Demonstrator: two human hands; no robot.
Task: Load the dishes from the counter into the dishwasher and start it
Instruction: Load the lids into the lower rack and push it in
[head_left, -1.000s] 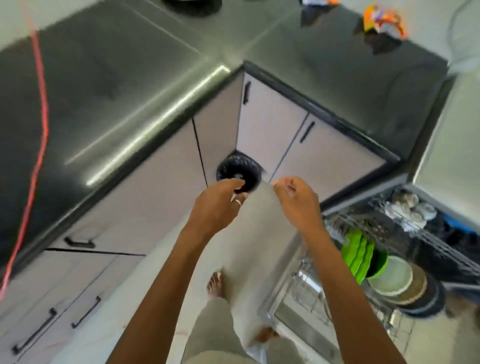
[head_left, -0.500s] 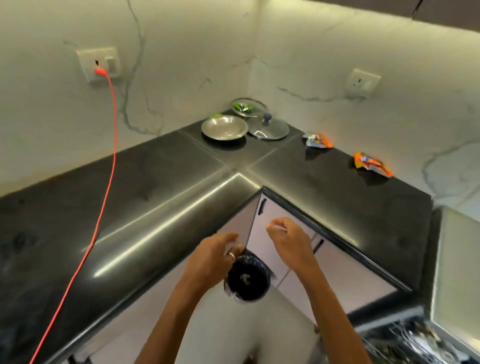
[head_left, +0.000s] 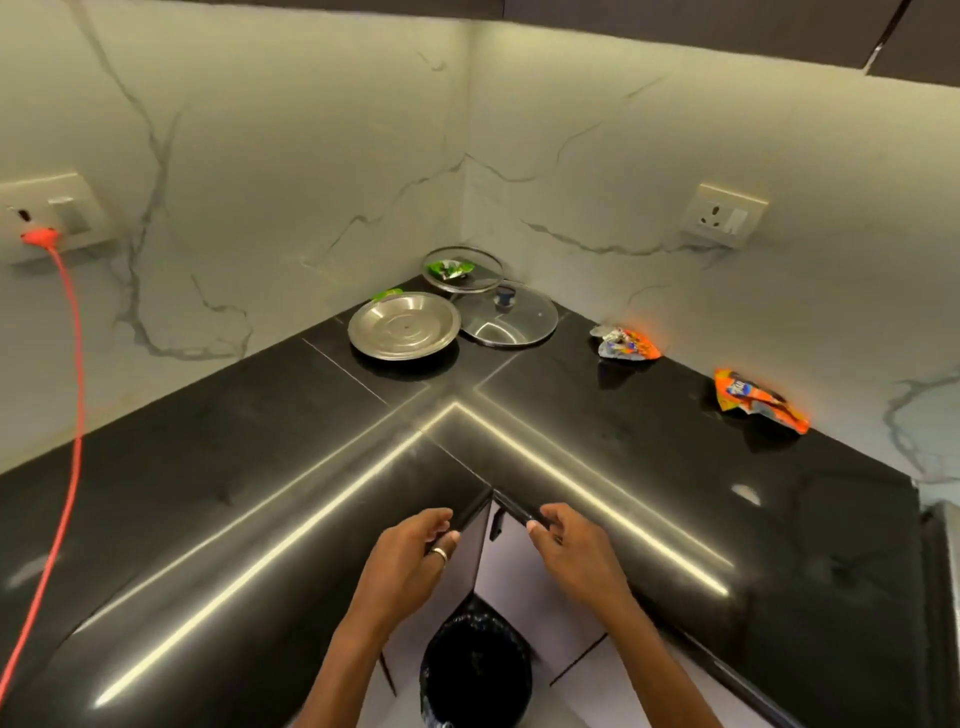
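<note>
A steel plate lies in the far corner of the black counter. Right of it rests a glass lid with a dark knob, and behind both a second glass lid with a green wrapper on it. My left hand and my right hand hover side by side at the counter's inner corner edge, fingers loosely curled, holding nothing. Both hands are far short of the dishes. The dishwasher is out of view.
A black-lined bin stands on the floor below my hands, in front of the corner cabinet doors. Two crumpled snack wrappers lie on the right counter. A red cable runs from the left wall socket across the counter.
The view has tilted up from the floor and open dishwasher rack to the counter corner. Both hands stay close together and have risen to the counter edge; the dishes have come nearer.
</note>
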